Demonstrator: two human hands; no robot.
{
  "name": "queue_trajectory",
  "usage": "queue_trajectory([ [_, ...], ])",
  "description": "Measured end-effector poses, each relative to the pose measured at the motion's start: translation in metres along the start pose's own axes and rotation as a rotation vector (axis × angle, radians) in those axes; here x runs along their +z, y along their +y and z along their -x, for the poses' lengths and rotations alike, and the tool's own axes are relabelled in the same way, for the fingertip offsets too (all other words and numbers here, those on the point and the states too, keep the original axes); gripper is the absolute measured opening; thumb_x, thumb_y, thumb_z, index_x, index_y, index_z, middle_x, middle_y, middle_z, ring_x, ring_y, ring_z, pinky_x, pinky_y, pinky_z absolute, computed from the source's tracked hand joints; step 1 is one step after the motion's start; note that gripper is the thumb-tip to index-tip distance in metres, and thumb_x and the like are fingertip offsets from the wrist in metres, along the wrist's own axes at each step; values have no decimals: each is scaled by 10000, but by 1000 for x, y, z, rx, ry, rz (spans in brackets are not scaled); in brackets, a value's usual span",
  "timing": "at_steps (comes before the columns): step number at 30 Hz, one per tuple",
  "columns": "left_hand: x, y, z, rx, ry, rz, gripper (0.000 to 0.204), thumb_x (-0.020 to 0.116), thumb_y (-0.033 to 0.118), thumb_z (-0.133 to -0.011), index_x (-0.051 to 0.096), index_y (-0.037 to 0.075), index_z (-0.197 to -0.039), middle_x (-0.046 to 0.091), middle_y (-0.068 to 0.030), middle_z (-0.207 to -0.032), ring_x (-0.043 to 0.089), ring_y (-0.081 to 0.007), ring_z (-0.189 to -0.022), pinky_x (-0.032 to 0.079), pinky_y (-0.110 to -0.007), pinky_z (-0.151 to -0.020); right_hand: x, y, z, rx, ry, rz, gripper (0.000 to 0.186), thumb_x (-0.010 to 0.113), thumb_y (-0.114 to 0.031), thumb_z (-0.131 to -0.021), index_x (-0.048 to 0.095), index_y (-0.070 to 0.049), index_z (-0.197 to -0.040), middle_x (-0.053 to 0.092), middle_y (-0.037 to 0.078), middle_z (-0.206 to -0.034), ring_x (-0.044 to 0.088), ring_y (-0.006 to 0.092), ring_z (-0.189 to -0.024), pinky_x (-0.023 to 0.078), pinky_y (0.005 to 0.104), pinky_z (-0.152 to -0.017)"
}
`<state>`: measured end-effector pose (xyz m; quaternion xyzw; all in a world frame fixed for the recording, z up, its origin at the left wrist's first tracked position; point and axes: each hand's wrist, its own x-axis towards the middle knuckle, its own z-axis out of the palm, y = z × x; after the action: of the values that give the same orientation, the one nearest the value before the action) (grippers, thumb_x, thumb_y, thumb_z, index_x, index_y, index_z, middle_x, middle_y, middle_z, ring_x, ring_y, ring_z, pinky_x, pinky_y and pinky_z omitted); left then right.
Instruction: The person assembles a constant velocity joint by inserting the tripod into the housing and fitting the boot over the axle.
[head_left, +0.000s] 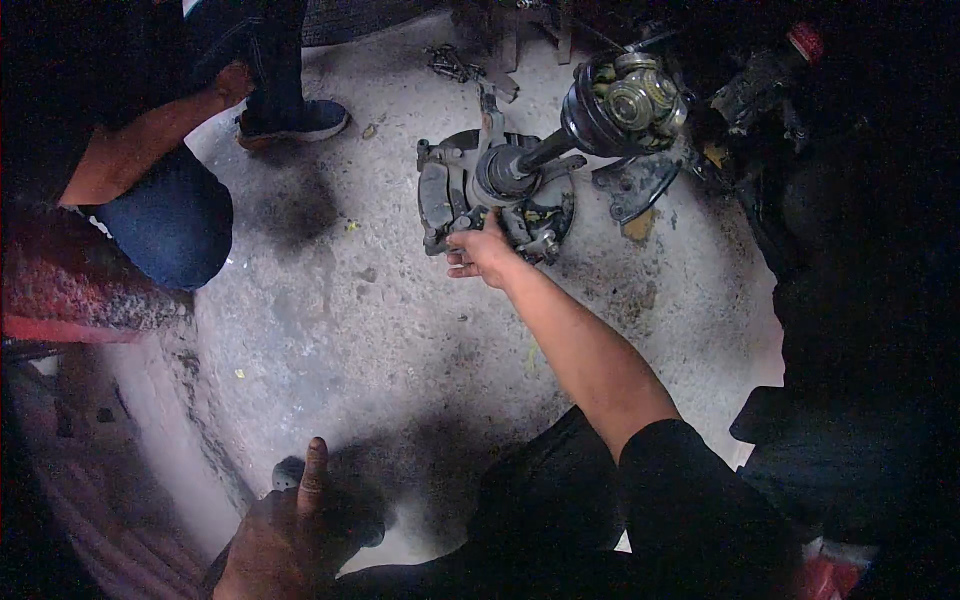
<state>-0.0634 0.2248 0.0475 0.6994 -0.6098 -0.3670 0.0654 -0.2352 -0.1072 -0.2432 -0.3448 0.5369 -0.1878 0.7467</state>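
On the concrete floor lies a steering knuckle with a brake caliper [436, 194] and a drive shaft [545, 150] rising from it. The shaft's upper end carries a greasy CV joint [632, 98] and a black boot. My right hand [486, 256] reaches to the near edge of this assembly, thumb up against it and fingers apart, pointing left. Whether the fingertips press on the metal I cannot tell. My left hand [275, 540] is low at the left, far from the assembly, with one digit stretched out. Its other fingers are in shadow, and I see nothing held.
Another person's arm [150, 150], knee and shoe [292, 124] are at the upper left. Small metal parts [455, 63] lie beyond the assembly. A dark metal plate [640, 190] is to its right. A worn red edge [70, 328] runs along the left.
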Motion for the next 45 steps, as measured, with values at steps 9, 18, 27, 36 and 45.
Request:
queue_trajectory([
  [9,0,-2,6,-6,6,5,731,624,236,-900,280,42,-1514,635,-185,-872,609,-345,-727,504,-462,-656,-2,0,-2,-3,7,-13,1125,613,-41,-868,-297,-323,-1468,592,118,-1056,612,228,-753,606,470,-647],
  [18,0,-3,7,-10,19,17,728,624,242,-904,282,44,-1515,633,-184,-867,608,-343,-721,503,-462,-649,1,-3,1,18,-27,-24,1140,616,-19,-866,-310,-311,-1462,587,131,-1047,612,227,-747,607,464,-642],
  [27,3,-7,3,17,17,33,725,625,248,-908,285,46,-1515,632,-183,-863,607,-341,-714,503,-463,-643,-11,-2,3,17,3,-49,1099,598,-29,-869,-266,-336,-1473,598,124,-1051,610,230,-690,601,471,-596],
  [36,5,-5,10,-26,-2,65,755,632,258,-905,253,69,-1530,628,-184,-909,610,-341,-746,507,-459,-663,1,-6,6,1,-15,-32,1159,628,-11,-851,-313,-294,-1465,585,125,-1044,608,237,-750,604,469,-638],
  [45,5,-10,11,-95,-86,72,828,651,270,-885,191,104,-1552,624,-189,-1002,618,-344,-822,514,-452,-717,4,-5,3,-16,40,-39,1094,615,-30,-861,-237,-329,-1478,578,124,-1058,611,232,-742,603,487,-640],
])
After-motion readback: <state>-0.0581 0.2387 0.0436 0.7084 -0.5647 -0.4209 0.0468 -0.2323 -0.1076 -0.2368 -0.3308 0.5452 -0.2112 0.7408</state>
